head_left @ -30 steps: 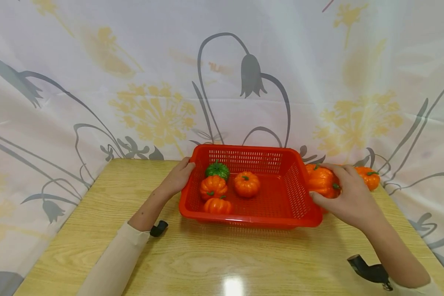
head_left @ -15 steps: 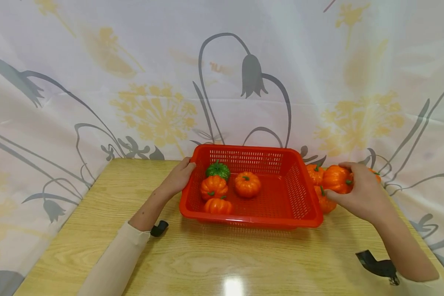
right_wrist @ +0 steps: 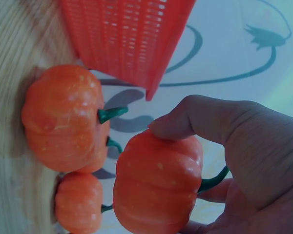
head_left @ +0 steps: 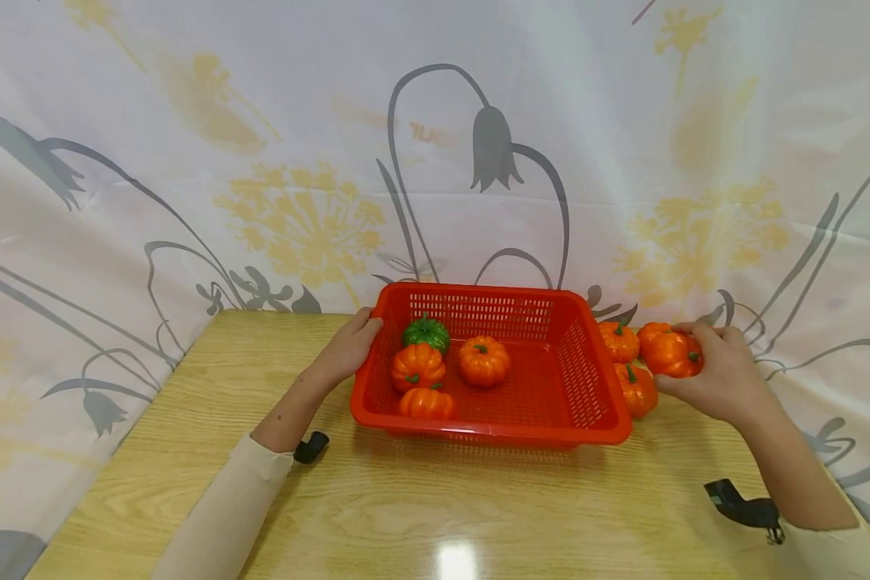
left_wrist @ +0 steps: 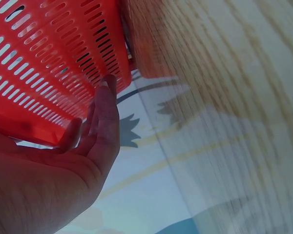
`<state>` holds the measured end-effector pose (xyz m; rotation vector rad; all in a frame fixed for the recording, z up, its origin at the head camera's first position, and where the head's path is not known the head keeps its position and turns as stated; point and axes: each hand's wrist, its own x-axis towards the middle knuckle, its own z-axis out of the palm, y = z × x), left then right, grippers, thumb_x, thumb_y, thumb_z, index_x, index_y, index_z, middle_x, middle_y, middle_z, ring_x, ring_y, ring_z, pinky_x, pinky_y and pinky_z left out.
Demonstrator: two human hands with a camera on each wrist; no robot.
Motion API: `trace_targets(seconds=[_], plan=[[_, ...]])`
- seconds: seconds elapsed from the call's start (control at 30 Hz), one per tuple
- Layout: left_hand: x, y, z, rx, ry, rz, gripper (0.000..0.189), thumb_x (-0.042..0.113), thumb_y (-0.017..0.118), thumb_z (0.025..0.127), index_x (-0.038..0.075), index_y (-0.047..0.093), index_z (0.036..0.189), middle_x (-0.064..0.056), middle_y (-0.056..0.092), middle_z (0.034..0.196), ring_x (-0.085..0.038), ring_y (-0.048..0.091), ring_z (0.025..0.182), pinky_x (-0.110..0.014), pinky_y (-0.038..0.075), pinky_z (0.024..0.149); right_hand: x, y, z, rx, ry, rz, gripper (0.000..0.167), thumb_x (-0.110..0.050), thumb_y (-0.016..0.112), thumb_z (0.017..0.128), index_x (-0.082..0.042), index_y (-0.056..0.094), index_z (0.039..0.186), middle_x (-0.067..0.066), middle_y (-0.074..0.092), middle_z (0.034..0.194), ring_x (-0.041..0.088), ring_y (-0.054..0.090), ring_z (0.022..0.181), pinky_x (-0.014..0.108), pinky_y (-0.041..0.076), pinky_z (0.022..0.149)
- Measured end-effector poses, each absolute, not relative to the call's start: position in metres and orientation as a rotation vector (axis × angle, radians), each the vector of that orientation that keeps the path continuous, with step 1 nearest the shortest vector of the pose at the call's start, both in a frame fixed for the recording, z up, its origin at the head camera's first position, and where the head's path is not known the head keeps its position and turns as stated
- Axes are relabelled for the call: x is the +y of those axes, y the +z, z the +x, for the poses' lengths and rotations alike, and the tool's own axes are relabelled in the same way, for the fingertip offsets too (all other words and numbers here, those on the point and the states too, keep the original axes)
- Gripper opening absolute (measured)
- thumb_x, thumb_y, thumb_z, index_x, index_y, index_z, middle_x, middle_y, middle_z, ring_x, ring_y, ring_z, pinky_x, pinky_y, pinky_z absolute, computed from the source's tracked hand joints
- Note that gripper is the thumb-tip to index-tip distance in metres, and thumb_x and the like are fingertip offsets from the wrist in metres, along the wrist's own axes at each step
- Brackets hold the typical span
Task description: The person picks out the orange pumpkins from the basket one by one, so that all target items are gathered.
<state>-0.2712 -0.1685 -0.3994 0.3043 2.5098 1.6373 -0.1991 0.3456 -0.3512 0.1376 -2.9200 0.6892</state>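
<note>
My left hand [head_left: 350,346] grips the left rim of a red slotted plastic basket [head_left: 493,431], thumb over the rim. In the left wrist view its fingers [left_wrist: 105,112] lie along the basket's outer wall. Inside the basket, toward the left, sit a small green pumpkin [head_left: 426,334] and several orange ones, one of them [head_left: 483,361] nearer the middle. Right of the basket, my right hand [head_left: 725,374] holds an orange pumpkin [right_wrist: 158,180] between thumb and fingers, its green stem toward the palm. My right fingertips are partly hidden behind that pumpkin.
Two orange pumpkins, a rear one [head_left: 619,342] and a front one [head_left: 636,391], stand against the basket's right side. Another [head_left: 652,334] shows behind the held one. The wooden table [head_left: 420,499] ends at a flower-printed cloth [head_left: 297,145] behind.
My right hand has moved right, away from the basket, carrying the orange pumpkin. Two pumpkins beside the basket have come into fuller view. The left hand and basket have stayed put.
</note>
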Motion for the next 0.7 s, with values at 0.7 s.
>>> trace_targets(seconds=[0.7], plan=[[-0.168, -0.399, -0.27, 2.504, 1.645, 0.291, 0.047, 0.031, 0.034, 0.114, -0.003, 0.045, 0.144, -0.024, 0.061, 0.128, -0.034, 0.071, 0.102, -0.034, 0.061, 0.082, 0.373, -0.374, -0.215, -3.057, 0.531, 0.108, 0.088, -0.023, 0.087, 0.079, 0.029, 0.039, 0.132, 0.057, 0.034, 0.131, 0.073, 0.034, 0.115, 0.08, 0.037, 0.093]])
